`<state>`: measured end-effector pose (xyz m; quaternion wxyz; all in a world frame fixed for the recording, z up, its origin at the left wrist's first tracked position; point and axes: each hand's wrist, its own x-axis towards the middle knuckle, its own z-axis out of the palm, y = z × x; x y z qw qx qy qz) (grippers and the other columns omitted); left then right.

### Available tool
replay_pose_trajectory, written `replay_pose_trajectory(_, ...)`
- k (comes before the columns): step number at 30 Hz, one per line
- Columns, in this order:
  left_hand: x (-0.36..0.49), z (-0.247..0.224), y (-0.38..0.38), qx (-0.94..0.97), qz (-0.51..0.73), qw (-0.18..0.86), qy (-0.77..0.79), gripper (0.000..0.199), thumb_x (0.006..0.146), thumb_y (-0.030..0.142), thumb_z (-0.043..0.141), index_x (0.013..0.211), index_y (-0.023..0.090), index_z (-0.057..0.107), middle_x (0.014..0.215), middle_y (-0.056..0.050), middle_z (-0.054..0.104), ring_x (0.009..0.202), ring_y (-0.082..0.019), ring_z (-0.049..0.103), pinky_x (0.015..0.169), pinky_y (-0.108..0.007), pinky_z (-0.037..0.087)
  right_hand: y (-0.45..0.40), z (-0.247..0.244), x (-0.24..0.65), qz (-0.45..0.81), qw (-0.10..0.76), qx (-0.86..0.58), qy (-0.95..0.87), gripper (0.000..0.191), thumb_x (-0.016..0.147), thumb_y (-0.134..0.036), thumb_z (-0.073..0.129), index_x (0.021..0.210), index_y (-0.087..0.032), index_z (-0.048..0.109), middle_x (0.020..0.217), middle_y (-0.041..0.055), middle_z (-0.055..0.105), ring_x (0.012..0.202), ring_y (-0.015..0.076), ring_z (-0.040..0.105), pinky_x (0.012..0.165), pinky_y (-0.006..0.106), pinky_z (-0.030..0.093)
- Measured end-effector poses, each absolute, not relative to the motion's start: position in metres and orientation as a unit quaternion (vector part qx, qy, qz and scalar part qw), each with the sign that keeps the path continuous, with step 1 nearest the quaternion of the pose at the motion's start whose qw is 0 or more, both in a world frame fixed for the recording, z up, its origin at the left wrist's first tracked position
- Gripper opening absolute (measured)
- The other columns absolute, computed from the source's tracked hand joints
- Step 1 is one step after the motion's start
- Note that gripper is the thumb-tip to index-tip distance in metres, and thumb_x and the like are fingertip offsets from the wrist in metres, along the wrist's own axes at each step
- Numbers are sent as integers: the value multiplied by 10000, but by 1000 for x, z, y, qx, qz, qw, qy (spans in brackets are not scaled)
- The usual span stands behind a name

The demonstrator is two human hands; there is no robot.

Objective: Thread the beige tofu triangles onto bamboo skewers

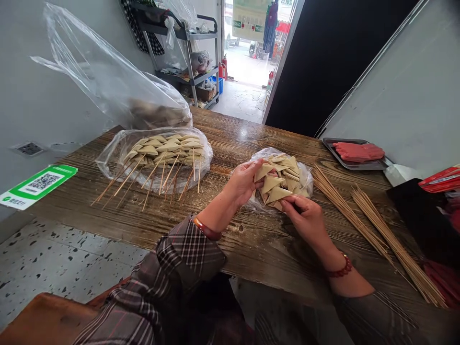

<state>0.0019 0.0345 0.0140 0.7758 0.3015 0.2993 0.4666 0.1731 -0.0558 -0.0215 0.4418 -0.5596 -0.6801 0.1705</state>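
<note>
My left hand (246,181) is closed around folded tan triangles that look like tofu skin (272,183), held up in a short row. With thumb and fingers, my right hand (304,213) pinches the lower end of that row. Whether a stick runs through the held pieces cannot be made out. Just behind and under my hands, more folded triangles (290,165) lie on a clear plastic bag (307,178). To the left, skewered triangles (168,147) are heaped in another clear bag (206,155), their sticks (129,178) pointing toward me.
Two bundles of bamboo skewers (350,213) lie on the wooden table (230,239) at right. Behind them sits a dark tray (345,162) with a pink-red slab (359,151). A tall plastic bag (118,81) stands back left, near a QR-code card (39,186). A black box (413,206) is far right.
</note>
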Motion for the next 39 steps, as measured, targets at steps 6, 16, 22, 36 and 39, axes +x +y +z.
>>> replay_pose_trajectory(6,3,13,33,313,455,786,278,260,884,333,672,968,87,690,889,-128,758,771,-193,727,714,-291,565,-56,-19,173,209,453,-553,-667,196,870,-336,624,761,-201,714,721,26,707,661,168,618,646,288,474)
replay_pose_trajectory(16,4,9,32,334,439,792,262,226,888,266,664,931,60,746,905,-155,763,785,-196,722,755,-295,566,-55,-17,174,280,450,-564,-634,272,855,-393,629,702,-181,703,609,6,635,542,132,530,542,260,423)
replay_pose_trajectory(22,5,5,32,346,429,793,259,276,860,288,698,971,40,749,944,-172,759,793,-205,722,733,-294,576,-54,-22,177,302,446,-565,-625,283,865,-409,630,732,-171,706,622,7,615,577,129,515,537,247,394)
replay_pose_trajectory(36,-7,16,43,259,437,818,270,441,1006,429,411,1111,56,622,840,-149,752,762,-193,725,745,-292,565,-53,-18,183,385,404,-562,-611,335,825,-445,670,939,-155,791,723,48,686,646,148,546,571,261,403)
replay_pose_trajectory(39,-10,16,44,252,441,820,264,458,1009,463,371,1093,84,613,828,-133,745,746,-183,719,704,-272,557,-52,-19,183,390,432,-561,-589,319,811,-440,685,912,-160,797,665,28,654,601,129,512,550,254,382)
